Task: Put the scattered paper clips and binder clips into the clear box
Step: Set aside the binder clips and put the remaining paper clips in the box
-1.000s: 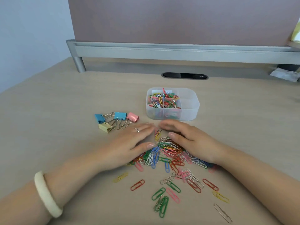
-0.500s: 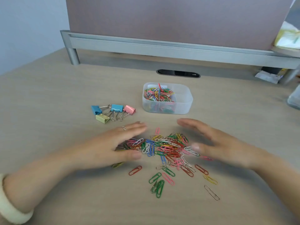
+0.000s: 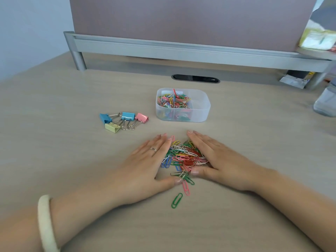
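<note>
**Left hand** (image 3: 145, 160): flat on the desk, palm down, fingers straight and together, gripping nothing. Its inner edge presses against the heap of paper clips (image 3: 183, 155). There is a thin metal ring (image 3: 153, 149) on one finger and a smooth cream bangle (image 3: 45, 224) at the wrist.

**Right hand** (image 3: 223, 159): also flat and unclenched, holding nothing, with its edge against the heap's other side. The two thumbs nearly meet on the near side.

**Heap of paper clips:** looped oblong wire in glossy red, green, blue, pink, white and yellow. They lie tangled on the desk between the hands, in front of the box.

**Stray clips:** one pink paper clip (image 3: 185, 187) and one green paper clip (image 3: 177, 200), just nearer than the thumbs.

**Clear box** (image 3: 201, 113): translucent plastic, rectangular with rounded corners, open-topped, beyond the fingertips. Mixed coloured clips (image 3: 174, 101) lie in its left part.

**Binder clips** (image 3: 125, 119): four, with folded bodies and silver wire handles, in dark blue, light blue, pink and pale yellow. They lie clustered on the desk left of the box.

**Desk** (image 3: 54, 142): pale, matt wood-grain surface.
</note>
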### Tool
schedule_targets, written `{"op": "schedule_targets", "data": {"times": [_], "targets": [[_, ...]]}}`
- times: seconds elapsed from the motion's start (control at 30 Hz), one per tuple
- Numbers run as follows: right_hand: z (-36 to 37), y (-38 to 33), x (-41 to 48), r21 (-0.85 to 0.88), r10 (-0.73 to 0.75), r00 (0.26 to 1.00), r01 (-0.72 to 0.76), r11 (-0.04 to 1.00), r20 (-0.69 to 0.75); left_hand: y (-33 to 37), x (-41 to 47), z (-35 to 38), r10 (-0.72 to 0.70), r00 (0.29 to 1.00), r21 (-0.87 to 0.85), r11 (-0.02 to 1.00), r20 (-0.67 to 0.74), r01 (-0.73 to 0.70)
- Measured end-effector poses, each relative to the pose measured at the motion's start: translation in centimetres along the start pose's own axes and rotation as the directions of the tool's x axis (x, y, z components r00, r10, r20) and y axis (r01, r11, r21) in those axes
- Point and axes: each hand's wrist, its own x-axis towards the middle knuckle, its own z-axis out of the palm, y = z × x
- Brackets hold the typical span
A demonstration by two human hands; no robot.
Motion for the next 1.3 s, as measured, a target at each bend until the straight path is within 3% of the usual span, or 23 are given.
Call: {"op": "schedule_targets", "data": {"times": [0.13,0.2,0.33,0.53,0.63,0.7,0.8,0.93,1.07,1.2,1.3], "targets": [[-1.0,0.2,-0.7,0.343,0.047,0.999,-0.046,0.938,0.007,-0.5,0.5,-1.1,0.031,0.999,-0.103,0.994,0.011,-0.030],[-1.3,0.2,-1.7,0.318,0.052,0.999,-0.054,0.946,0.017,-0.6,-0.5,-1.6,0.038,0.998,-0.126,0.992,0.056,-0.030],[-0.6,-0.1,-2.3,0.198,0.022,0.999,-0.029,0.980,0.034,0.4,-1.6,-0.9,0.002,0.997,0.004,1.000,0.074,-0.003],[-1.0,0.7,-0.4,0.263,0.042,0.999,-0.049,0.964,0.035,0.2,1.5,0.5,-0.031,0.996,0.013,0.999,-0.087,0.032],[-1.1,0.7,0.2,0.364,0.031,0.998,-0.049,0.930,0.054,0.1,3.1,0.0,0.018,0.999,-0.015,1.000,-0.039,-0.018],[-1.4,1.2,-0.2,0.442,0.072,0.997,-0.081,0.893,0.036,-0.4,3.0,-0.8,0.043,0.999,-0.142,0.989,-0.020,-0.045],[-1.8,2.1,-1.3,0.314,0.100,0.994,-0.110,0.943,0.048,-2.1,1.4,-2.6,0.054,0.998,-0.256,0.965,-0.013,-0.055],[-1.7,1.7,-2.0,0.097,0.089,0.983,-0.106,0.990,0.163,-4.0,-0.5,-3.3,0.042,0.987,-0.020,0.999,0.155,-0.040],[-1.0,0.4,-0.7,-0.028,0.064,0.991,-0.061,0.998,0.121,-3.9,-0.4,-1.8,0.053,0.987,0.130,0.989,0.153,-0.073],[-0.6,-0.5,1.2,-0.078,0.021,0.996,-0.014,0.997,0.081,-2.9,1.2,-1.3,0.045,0.994,0.153,0.986,0.104,-0.061],[-1.1,-0.1,1.7,-0.016,0.009,0.998,-0.008,1.000,0.057,-2.9,1.9,-1.5,0.062,0.994,0.077,0.995,0.086,-0.069]]}}
